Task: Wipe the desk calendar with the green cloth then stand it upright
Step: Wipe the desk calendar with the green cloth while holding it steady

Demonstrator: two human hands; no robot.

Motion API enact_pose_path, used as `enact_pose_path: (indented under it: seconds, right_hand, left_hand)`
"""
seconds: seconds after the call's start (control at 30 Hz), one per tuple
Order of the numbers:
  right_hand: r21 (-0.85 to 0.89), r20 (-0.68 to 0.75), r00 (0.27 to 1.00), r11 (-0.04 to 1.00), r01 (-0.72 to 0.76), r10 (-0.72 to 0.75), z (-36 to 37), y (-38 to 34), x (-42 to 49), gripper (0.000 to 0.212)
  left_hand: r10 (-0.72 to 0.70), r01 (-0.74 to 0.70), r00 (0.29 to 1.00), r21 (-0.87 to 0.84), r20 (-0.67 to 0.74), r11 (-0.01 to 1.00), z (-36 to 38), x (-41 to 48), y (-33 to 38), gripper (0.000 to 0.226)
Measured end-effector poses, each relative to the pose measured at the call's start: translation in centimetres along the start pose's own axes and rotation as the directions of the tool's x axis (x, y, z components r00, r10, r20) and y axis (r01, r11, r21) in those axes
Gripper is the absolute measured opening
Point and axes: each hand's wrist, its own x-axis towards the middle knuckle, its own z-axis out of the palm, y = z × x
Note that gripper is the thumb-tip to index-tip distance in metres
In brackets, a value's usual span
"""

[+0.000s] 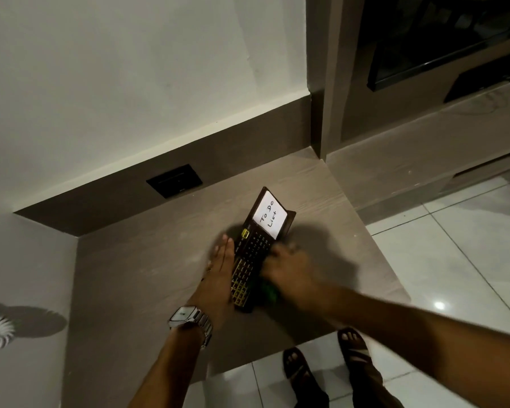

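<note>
The desk calendar (255, 251) is a long dark board with yellow and white date grids and a white "To Do List" card at its far end. It lies flat on the brown desk (147, 260). My left hand (221, 266), fingers straight and together, presses flat against the calendar's left edge. My right hand (289, 269) is closed on the green cloth (268, 290) at the calendar's right side. Only a small bunch of the cloth shows under the hand, blurred.
A black socket plate (174, 181) sits in the dark upstand behind the desk. A taller wooden unit (424, 134) with a black screen (442, 39) stands to the right. White floor tiles (454, 260) and my sandalled feet (330, 363) lie below the desk's front edge.
</note>
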Motion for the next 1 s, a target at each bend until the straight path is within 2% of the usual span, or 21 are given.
enact_pose_path:
  seconds: [0.1,0.17,0.23,0.33,0.4,0.43,0.5,0.63,0.7,0.73,0.8,0.87,0.93,1.0]
  right_hand:
    - [-0.089,-0.108,0.954,0.953,-0.291,0.281,-1.8,7.8,2.8,0.031]
    - [-0.156,-0.149,0.919,0.909,-0.386,0.365,-1.9,9.3,3.4,0.028]
    - [-0.136,-0.104,0.946,0.938,-0.320,0.308,-0.5,7.0,2.8,0.030]
    - [-0.037,0.017,1.000,0.999,-0.004,0.004,2.4,0.5,-0.1,0.043]
    - [0.043,0.073,0.995,0.997,0.062,-0.065,2.0,-0.8,-0.9,0.043]
    - [0.035,0.068,0.997,0.999,0.037,-0.039,1.4,0.1,-0.5,0.041]
    - [-0.007,-0.034,0.993,0.993,-0.116,0.116,0.0,3.8,1.0,0.036]
    - [-0.165,-0.117,0.926,0.913,-0.373,0.358,-1.7,9.2,3.5,0.032]
    - [-0.141,-0.091,0.931,0.921,-0.362,0.352,-0.7,6.9,3.3,0.032]
    - [-0.111,-0.053,0.956,0.950,-0.293,0.289,0.4,4.8,2.6,0.033]
    - [-0.044,0.025,0.997,0.997,-0.068,0.070,2.2,0.5,0.4,0.037]
    - [-0.013,0.067,0.998,1.000,0.011,-0.010,2.0,0.7,-0.4,0.041]
    - [-0.046,-0.018,0.988,0.987,-0.153,0.152,0.9,4.7,1.1,0.043]
    - [-0.089,-0.090,0.942,0.940,-0.330,0.322,-0.5,8.6,3.0,0.042]
  left_hand:
    - [0.006,-0.006,1.000,0.027,-0.023,1.000,-0.1,-0.3,0.2,0.123]
    - [0.007,-0.006,0.999,0.038,-0.039,0.999,0.0,-0.4,0.1,0.123]
    - [0.015,-0.012,0.998,0.045,-0.056,0.999,0.1,-0.3,-0.1,0.122]
    - [0.031,-0.029,0.999,0.052,-0.037,0.998,0.2,-0.1,-0.3,0.123]
    - [0.033,-0.032,0.999,0.032,-0.028,0.999,0.2,-0.1,-0.3,0.126]
    - [0.032,-0.031,0.999,0.039,-0.035,0.999,0.2,-0.1,-0.4,0.125]
    - [0.026,-0.022,0.998,0.061,-0.054,0.998,0.4,0.0,-0.4,0.123]
    - [0.016,-0.013,0.998,0.042,-0.056,0.999,0.6,-0.1,-0.5,0.124]
    - [0.011,-0.009,0.999,0.042,-0.051,0.999,0.5,0.0,-0.7,0.125]
    - [0.016,-0.014,0.999,0.046,-0.050,0.999,0.5,0.0,-0.7,0.125]
    - [0.034,-0.031,0.998,0.045,-0.053,0.998,0.6,0.1,-0.7,0.125]
    - [0.033,-0.031,0.998,0.037,-0.055,0.999,0.5,0.1,-0.8,0.125]
    - [0.019,-0.017,0.999,0.037,-0.051,0.999,0.5,0.3,-0.6,0.124]
    - [0.003,-0.002,0.999,0.026,-0.042,1.000,0.5,0.2,-0.5,0.124]
